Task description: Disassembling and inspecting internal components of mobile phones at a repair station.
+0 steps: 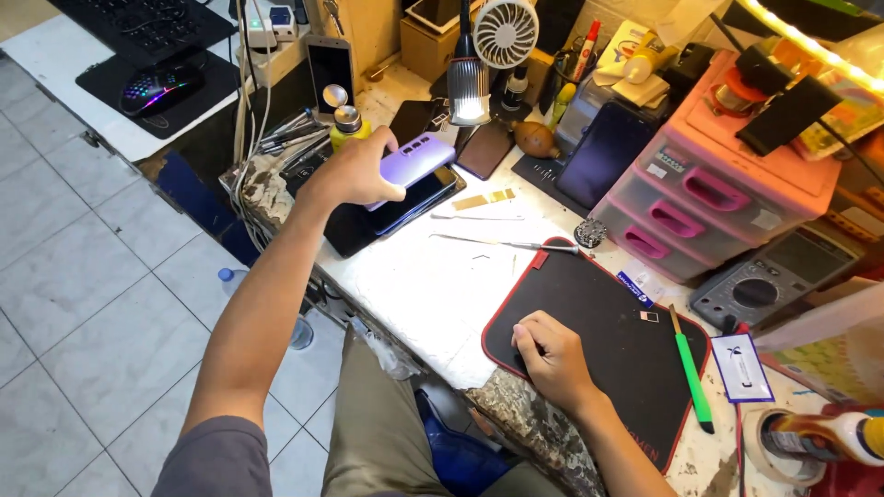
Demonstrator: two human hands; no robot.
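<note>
Worn marble-patterned tabletop [433, 294], chipped at the near edge. On it lie a black red-edged mat [599, 340], long tweezers [502, 243] and a green-handled tool [691, 373]. Pink drawer unit [700, 198] and grey multimeter [769, 276] stand at right.

My left hand [354, 170] is covering one end of the lilac phone [416, 156], and that phone is hiding part of the dark phone [419, 198] under it. My right hand [551, 354] is masking whatever lies beneath its fingers on the black mat [589, 304]. The frame's edge is cutting off the keyboard [152, 23] and the tape roll [773, 451]. The small square part [648, 316] is staying too tiny to identify.
</note>
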